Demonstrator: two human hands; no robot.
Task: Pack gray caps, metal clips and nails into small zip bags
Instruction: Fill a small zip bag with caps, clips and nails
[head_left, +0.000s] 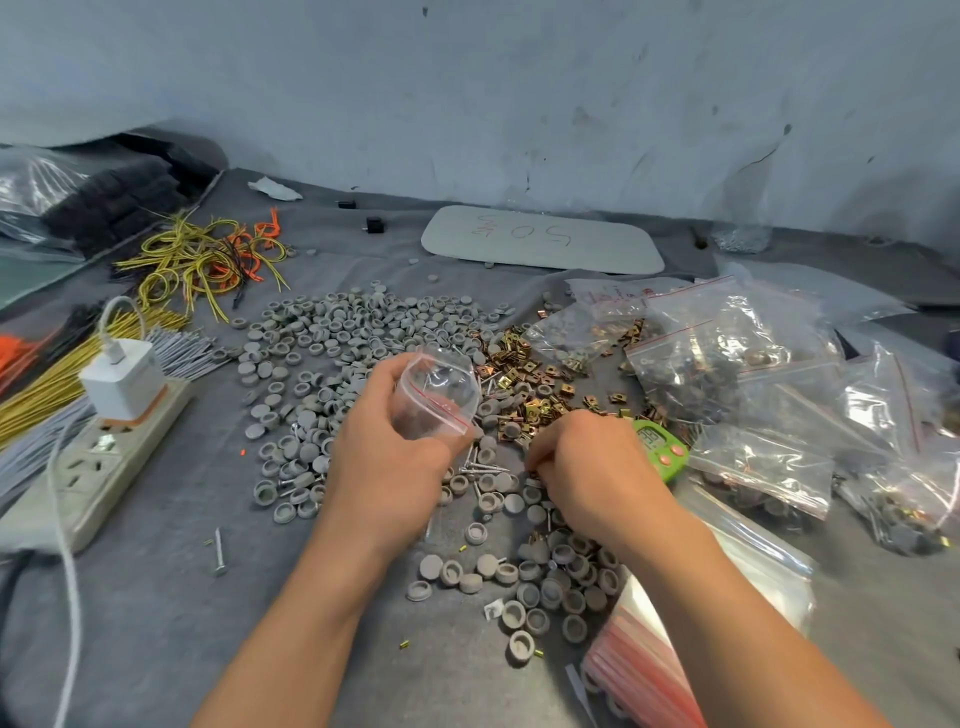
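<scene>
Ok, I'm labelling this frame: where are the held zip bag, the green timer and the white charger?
zip bag (439, 392): head view, its clear middle.
green timer (669, 460): head view, its green casing.
white charger (124, 382): head view, its front face.

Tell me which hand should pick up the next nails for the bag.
Right. The right hand is down among the loose nails, while the left hand is busy holding the zip bag open.

Bare cloth (156, 623) lower left; gray caps (322, 338) crowd centre.
</scene>
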